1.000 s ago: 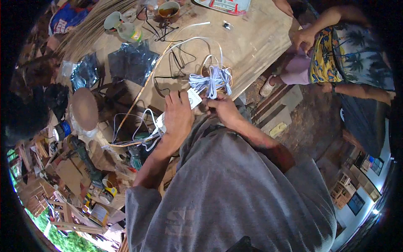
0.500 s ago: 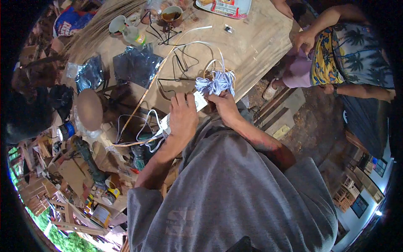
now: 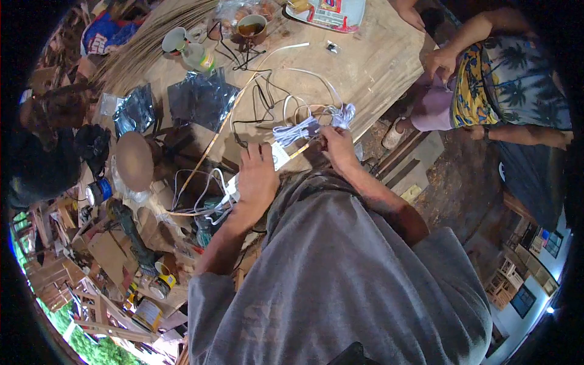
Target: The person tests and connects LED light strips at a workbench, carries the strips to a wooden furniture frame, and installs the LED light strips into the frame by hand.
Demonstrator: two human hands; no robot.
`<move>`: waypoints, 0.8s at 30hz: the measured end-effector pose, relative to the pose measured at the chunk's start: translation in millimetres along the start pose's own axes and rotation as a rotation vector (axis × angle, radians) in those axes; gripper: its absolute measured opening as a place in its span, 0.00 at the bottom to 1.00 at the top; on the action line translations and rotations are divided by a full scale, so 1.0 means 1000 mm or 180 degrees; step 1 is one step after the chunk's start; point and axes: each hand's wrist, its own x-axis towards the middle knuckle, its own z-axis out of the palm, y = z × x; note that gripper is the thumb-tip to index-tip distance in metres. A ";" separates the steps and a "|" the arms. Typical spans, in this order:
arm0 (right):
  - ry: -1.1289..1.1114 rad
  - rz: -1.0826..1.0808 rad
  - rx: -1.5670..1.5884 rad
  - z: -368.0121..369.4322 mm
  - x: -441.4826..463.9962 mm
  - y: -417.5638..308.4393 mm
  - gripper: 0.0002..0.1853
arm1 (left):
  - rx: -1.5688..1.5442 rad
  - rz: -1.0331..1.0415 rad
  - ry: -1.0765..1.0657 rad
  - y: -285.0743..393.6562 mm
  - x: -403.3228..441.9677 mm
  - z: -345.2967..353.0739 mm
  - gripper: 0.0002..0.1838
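My left hand (image 3: 257, 176) is closed over a long white bar (image 3: 280, 156) that looks like a power strip, its printed end showing past my fingers. White cord (image 3: 218, 179) loops out from the bar's lower left end. My right hand (image 3: 338, 147) is closed, fingertips pinched at the white cord bundle (image 3: 296, 132); my fingers partly hide the grip. The bundle lies at the table's edge with loose loops spread around it. A thin orange-brown strip (image 3: 300, 150) shows between the bar and my right hand.
On the wooden table (image 3: 371, 67) are a black cable (image 3: 258, 97), dark plastic bags (image 3: 201, 100), a bottle (image 3: 198, 58), cups (image 3: 251, 29) and a tray (image 3: 353, 21). A round stool-like top (image 3: 134, 160) stands left. Another person (image 3: 517, 79) stands at right.
My right hand has shifted right, away from the white bar, and the cord bundle has spread out. The orange-brown strip now shows beside the bar. My left hand has moved slightly left and down.
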 end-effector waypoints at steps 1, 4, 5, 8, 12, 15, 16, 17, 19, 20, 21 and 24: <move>-0.0272 -0.0041 0.0231 0.000 0.000 -0.006 0.13 | 0.0004 -0.0009 0.0001 -0.004 0.000 0.001 0.23; -0.0323 0.0412 -0.0055 0.011 -0.011 -0.025 0.14 | 0.0118 -0.0057 0.0022 -0.008 0.002 0.002 0.25; -0.0328 0.0412 -0.0049 0.016 -0.016 -0.030 0.14 | 0.0000 -0.0125 -0.0090 -0.005 0.004 -0.002 0.30; -0.0872 0.0726 0.0199 0.026 -0.024 -0.029 0.15 | -0.0144 -0.0149 -0.0133 0.000 0.008 -0.003 0.34; -0.1067 0.0759 0.0049 0.038 -0.031 -0.037 0.11 | 0.0028 -0.0043 0.0141 0.008 0.009 0.008 0.27; -0.0800 0.0790 0.0277 0.042 -0.027 -0.025 0.11 | -0.0001 -0.0080 0.0051 0.013 0.010 0.004 0.26; -0.0811 0.0788 0.0274 0.041 -0.026 -0.022 0.11 | 0.0003 -0.0088 0.0056 0.013 0.010 0.006 0.26; -0.0897 0.0747 0.0173 0.039 -0.024 -0.020 0.10 | 0.0062 -0.0082 0.0102 0.012 0.009 0.011 0.25; -0.0983 0.0708 0.0078 0.038 -0.024 -0.021 0.10 | 0.0125 -0.0075 0.0144 0.011 0.009 0.013 0.25; -0.0989 0.0694 0.0076 0.039 -0.026 -0.026 0.10 | 0.0075 -0.0086 0.0132 0.012 0.009 0.012 0.25; -0.0995 0.0679 0.0074 0.039 -0.027 -0.029 0.10 | 0.0024 -0.0097 0.0123 0.012 0.009 0.011 0.25; -0.0891 0.0622 -0.0009 0.042 -0.029 -0.030 0.10 | 0.0031 -0.0045 0.0074 0.015 0.009 0.006 0.25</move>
